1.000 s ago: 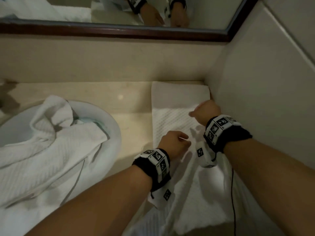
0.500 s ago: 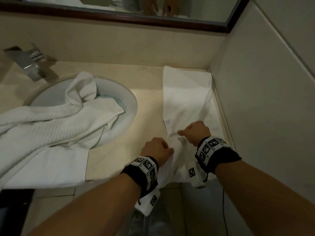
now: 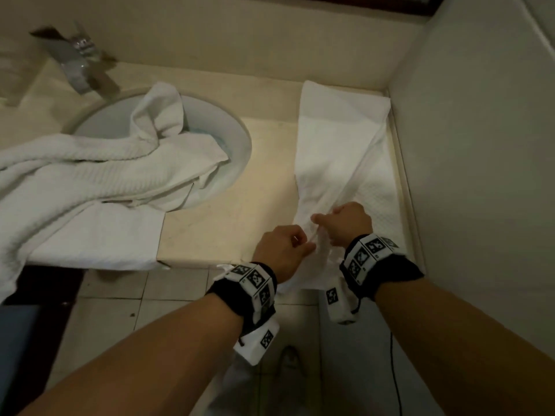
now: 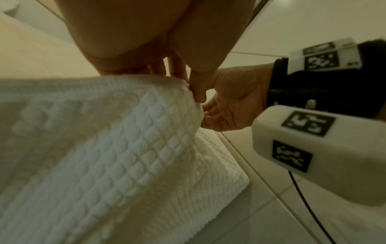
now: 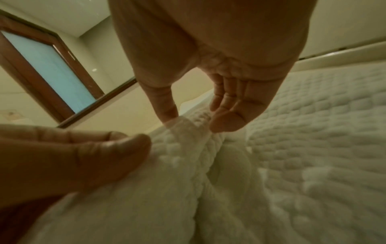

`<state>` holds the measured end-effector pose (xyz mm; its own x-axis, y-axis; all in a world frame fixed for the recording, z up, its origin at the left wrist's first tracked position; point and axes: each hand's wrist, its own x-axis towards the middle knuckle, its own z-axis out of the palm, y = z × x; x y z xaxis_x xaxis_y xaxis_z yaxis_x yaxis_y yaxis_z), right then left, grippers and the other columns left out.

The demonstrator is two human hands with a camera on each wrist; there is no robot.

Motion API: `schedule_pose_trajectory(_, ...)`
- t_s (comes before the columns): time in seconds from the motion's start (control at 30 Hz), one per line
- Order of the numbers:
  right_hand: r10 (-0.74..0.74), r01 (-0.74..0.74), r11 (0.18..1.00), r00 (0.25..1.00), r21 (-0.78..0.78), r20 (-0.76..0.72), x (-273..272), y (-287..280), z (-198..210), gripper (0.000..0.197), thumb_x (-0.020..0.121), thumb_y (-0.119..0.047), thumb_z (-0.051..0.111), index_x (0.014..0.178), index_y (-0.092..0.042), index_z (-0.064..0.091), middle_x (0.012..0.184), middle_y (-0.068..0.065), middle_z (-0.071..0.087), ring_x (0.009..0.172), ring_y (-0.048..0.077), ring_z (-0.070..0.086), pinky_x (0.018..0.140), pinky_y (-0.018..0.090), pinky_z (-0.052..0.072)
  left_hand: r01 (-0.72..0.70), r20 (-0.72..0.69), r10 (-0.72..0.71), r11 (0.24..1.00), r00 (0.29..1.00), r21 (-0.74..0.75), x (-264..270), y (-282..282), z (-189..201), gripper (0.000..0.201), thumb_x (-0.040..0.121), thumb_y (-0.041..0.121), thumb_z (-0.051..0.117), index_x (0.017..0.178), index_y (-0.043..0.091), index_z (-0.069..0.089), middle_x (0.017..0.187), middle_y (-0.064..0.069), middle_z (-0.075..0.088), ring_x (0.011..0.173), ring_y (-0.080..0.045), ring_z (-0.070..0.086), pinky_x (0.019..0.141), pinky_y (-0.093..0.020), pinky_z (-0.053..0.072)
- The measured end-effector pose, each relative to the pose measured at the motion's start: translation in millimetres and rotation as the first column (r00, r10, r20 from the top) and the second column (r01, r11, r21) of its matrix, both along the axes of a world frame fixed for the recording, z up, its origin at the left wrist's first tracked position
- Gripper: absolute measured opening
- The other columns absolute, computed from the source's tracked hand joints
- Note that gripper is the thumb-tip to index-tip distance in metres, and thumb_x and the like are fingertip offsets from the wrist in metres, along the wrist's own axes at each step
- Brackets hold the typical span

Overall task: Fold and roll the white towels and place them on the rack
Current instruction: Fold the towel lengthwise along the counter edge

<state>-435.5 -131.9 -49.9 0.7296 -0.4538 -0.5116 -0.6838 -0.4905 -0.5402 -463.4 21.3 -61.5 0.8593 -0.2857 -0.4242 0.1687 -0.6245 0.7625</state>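
On the beige tabletop (image 3: pixel 210 223) beside the right wall, a white towel (image 3: pixel 327 151) lies lengthwise, its near end bunched and pinched by the left hand (image 3: pixel 282 250) and right hand (image 3: pixel 350 223), while another white towel (image 3: pixel 99 172) spills from the sink (image 3: pixel 240 139).

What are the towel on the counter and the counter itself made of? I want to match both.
White waffle-textured towel: soft woven cloth, probably cotton, its raised grid visible in both wrist views. Glossy cream counter: polished stone or a look-alike; sheen and faint mottling.
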Motion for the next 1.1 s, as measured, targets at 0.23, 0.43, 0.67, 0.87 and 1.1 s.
schedule_pose_trajectory(0.23, -0.123, 0.125, 0.989, 0.992, 0.079, -0.032, -28, -29, -3, 0.024, 0.062, -0.024, 0.065, 0.077, -0.005, 0.064, 0.076, 0.009, 0.067, 0.073, 0.026, 0.069, 0.066, 0.032, 0.06, 0.077, 0.033, -0.076, 0.996, 0.997, -0.046, -26, -35, 3, 0.023, 0.094, 0.042, 0.067, 0.081, 0.024, 0.061, 0.076, 0.006, 0.06, 0.077, -0.017, 0.056, 0.068, -0.028, 0.041)
schedule_pose_trajectory(0.43, -0.131, 0.128, 0.989, 0.99, 0.072, 0.044, -46, -62, -7, 0.017, 0.082, -0.006, 0.062, 0.066, 0.0, 0.058, 0.061, 0.008, 0.058, 0.07, 0.028, 0.064, 0.059, 0.03, 0.055, 0.47, -0.092, -0.463, 0.843, 0.882, 0.261, -46, -52, -10, 0.027, 0.093, 0.047, 0.063, 0.074, 0.029, 0.057, 0.084, 0.002, 0.06, 0.083, -0.02, 0.059, 0.072, -0.028, 0.044)
schedule_pose_trajectory(0.67, -0.133, 0.134, 0.991, 0.986, 0.004, 0.098, -63, -98, 0, 0.025, 0.096, -0.011, 0.047, 0.072, -0.01, 0.052, 0.075, 0.008, 0.052, 0.078, 0.026, 0.05, 0.07, 0.032, 0.041, 0.522, -0.1, -0.526, 0.85, 0.844, -0.064, -62, -97, 4, 0.045, 0.1, 0.032, 0.06, 0.06, 0.02, 0.043, 0.06, 0.004, 0.044, 0.058, -0.01, 0.041, 0.062, -0.026, 0.036)
schedule_pose_trajectory(0.87, -0.157, 0.174, 0.977, 0.979, -0.126, 0.133, -71, -124, 17, 0.031, 0.102, -0.011, 0.042, 0.125, -0.001, 0.06, 0.124, 0.02, 0.063, 0.117, 0.036, 0.058, 0.092, 0.036, 0.045, 0.451, -0.108, -0.488, 0.857, 0.866, -0.251, -63, -119, 4, 0.015, 0.097, 0.023, 0.064, 0.082, 0.02, 0.069, 0.076, 0.005, 0.068, 0.067, -0.005, 0.061, 0.073, -0.025, 0.052)
schedule_pose_trajectory(1.1, -0.188, 0.196, 0.958, 0.98, -0.208, 0.059, -80, -123, 1, 0.03, 0.097, -0.009, 0.047, 0.122, 0.001, 0.061, 0.125, 0.02, 0.061, 0.117, 0.035, 0.057, 0.09, 0.034, 0.045, -0.409, -0.091, 0.402, 0.858, 0.911, -0.311, -32, -98, -22, 0.008, 0.093, 0.027, 0.066, 0.093, 0.02, 0.067, 0.071, -0.001, 0.063, 0.056, -0.014, 0.054, 0.062, -0.03, 0.044)
